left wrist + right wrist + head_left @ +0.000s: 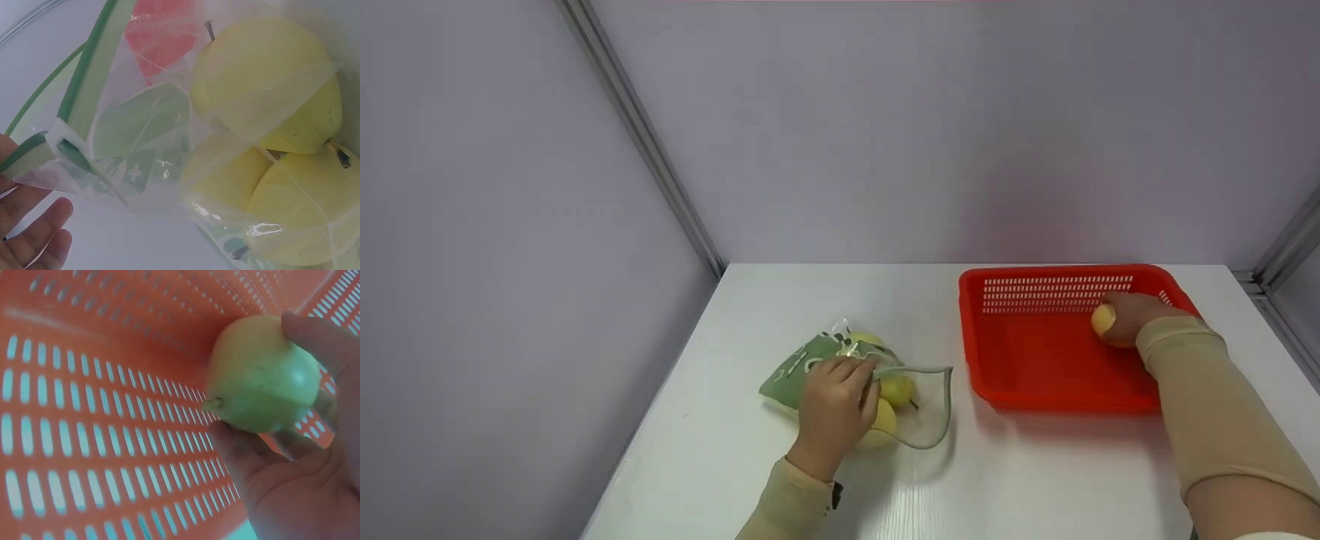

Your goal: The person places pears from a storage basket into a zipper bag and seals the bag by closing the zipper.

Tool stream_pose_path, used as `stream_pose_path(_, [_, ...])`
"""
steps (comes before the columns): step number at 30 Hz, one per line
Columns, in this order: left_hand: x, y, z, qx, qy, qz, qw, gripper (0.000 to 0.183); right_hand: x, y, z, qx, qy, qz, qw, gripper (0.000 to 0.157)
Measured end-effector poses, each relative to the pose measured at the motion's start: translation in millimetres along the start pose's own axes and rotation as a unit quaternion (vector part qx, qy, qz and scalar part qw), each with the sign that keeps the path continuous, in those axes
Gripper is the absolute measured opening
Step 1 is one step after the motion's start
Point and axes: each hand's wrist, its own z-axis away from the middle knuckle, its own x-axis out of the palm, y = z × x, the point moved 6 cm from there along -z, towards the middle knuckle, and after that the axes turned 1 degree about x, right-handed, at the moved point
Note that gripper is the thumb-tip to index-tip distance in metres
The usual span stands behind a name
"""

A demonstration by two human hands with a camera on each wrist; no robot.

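My left hand (834, 409) pinches the edge of a clear zip bag (793, 376) with green printing, which lies on the table. In the left wrist view the thumb side of the hand is out of frame, and its lower fingers are loosely bent. Several yellow pears (267, 84) sit inside the bag, and its mouth gapes towards the right in the head view. My right hand (1136, 315) grips another pear (261, 377) inside the red basket (1035, 360), near its right end. Thumb and fingers lie around that pear, close to the slotted wall.
The basket's raised rim (971, 352) and slotted sides surround my right hand. The white table (915, 495) extends in front of bag and basket. A grey wall (885, 150) stands behind the table, with another wall (525, 262) at the left.
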Motion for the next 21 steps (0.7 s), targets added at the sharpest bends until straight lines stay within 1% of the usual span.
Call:
stream_pose_path(2, [-0.8, 0.3, 0.7, 0.002, -0.001, 0.0, 1.0, 0.018, 3.0, 1.8, -0.5, -0.005, 0.005, -0.003, 1.0, 0.089])
stream_pose_path(3, [-1.2, 0.3, 0.8, 0.003, -0.002, 0.0, 1.0, 0.018, 1.1, -2.5, -2.3, -0.044, 0.034, 0.041, 0.998, 0.088])
stream_pose_path(4, [-1.1, 0.1, 0.9, 0.002, -0.004, 0.0, 1.0, 0.017, 1.9, -1.3, -3.1, -0.04, 0.034, 0.036, 0.998, 0.089])
stream_pose_path(6, [-0.9, 0.3, 0.9, 0.001, -0.005, -0.002, 1.0, 0.017, 1.9, -1.0, -4.7, -0.048, 0.044, 0.036, 0.997, 0.09])
stream_pose_path(7, [-0.5, 0.3, 0.9, 0.002, -0.006, -0.002, 1.0, 0.017, 2.1, -0.3, -5.9, -0.048, 0.046, 0.03, 0.997, 0.088])
stream_pose_path(9, [0.1, 0.0, 1.2, 0.002, -0.008, -0.001, 1.0, 0.017, 3.1, 1.8, -13.2, -0.059, 0.057, 0.031, 0.996, 0.083])
stream_pose_path(11, [1.0, -0.9, 1.9, 0.004, -0.007, 0.001, 1.0, 0.017, 3.1, 3.0, -23.6, -0.08, 0.078, 0.038, 0.993, 0.079])
stream_pose_path(13, [2.1, -1.8, 2.6, 0.005, -0.006, 0.002, 1.0, 0.017, 1.8, 2.8, -33.2, -0.098, 0.095, 0.035, 0.99, 0.076])
stream_pose_path(14, [2.8, -2.3, 2.8, 0.005, -0.006, 0.001, 1.0, 0.017, -0.1, 1.1, -36.6, -0.111, 0.106, 0.039, 0.987, 0.075])
stream_pose_path(16, [3.9, -2.9, 2.8, 0.006, -0.004, 0.0, 1.0, 0.017, -6.0, -6.9, -35.6, -0.135, 0.128, 0.042, 0.982, 0.074])
stream_pose_path(17, [4.3, -3.1, 2.3, 0.006, -0.003, -0.001, 1.0, 0.017, -9.5, -12.9, -32.6, -0.148, 0.141, 0.044, 0.978, 0.073])
stream_pose_path(20, [5.1, -4.7, 1.4, 0.004, -0.002, -0.01, 0.9999, 0.016, -18.8, -35.8, -20.3, -0.191, 0.184, 0.066, 0.962, 0.069])
stream_pose_path(21, [5.5, -5.1, 1.2, 0.002, -0.003, -0.012, 0.9999, 0.017, -20.5, -42.9, -15.1, -0.2, 0.197, 0.069, 0.957, 0.068])
